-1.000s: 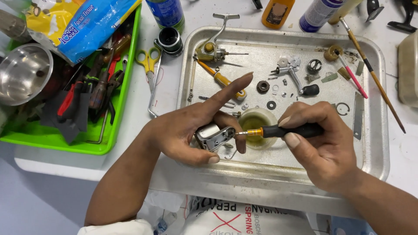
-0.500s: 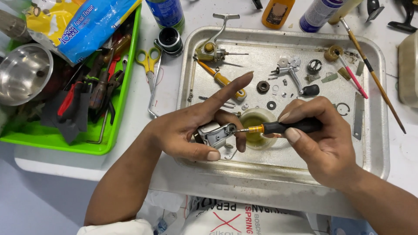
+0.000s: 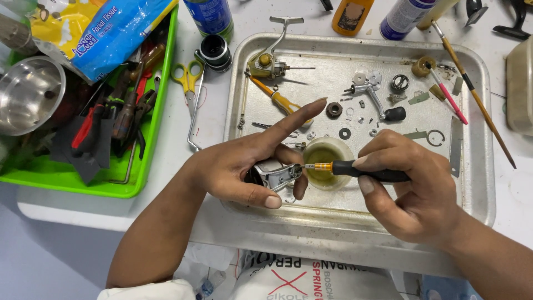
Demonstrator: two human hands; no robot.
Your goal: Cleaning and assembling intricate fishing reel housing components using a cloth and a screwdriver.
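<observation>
Silver reel part (image 3: 273, 173) sits low-centre over metal tray (image 3: 477, 183), pinched in left hand (image 3: 244, 166), thumb under, index finger out straight, prob. to steady it. Screwdriver (image 3: 355, 169) comes in from 3 o'clock, right hand (image 3: 411, 189) wrapped shut around black handle, tip at part. Small dish (image 3: 325, 161) just behind. Loose washers toward 12. Green tool tray (image 3: 78, 186) at 9, on white surface (image 3: 172, 133).

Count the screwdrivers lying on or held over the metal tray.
2. One black-handled screwdriver is held in the right hand, tip on the small metal part in the left hand. One yellow-handled screwdriver lies on the tray, upper left. Others may hide in the green bin.
</observation>
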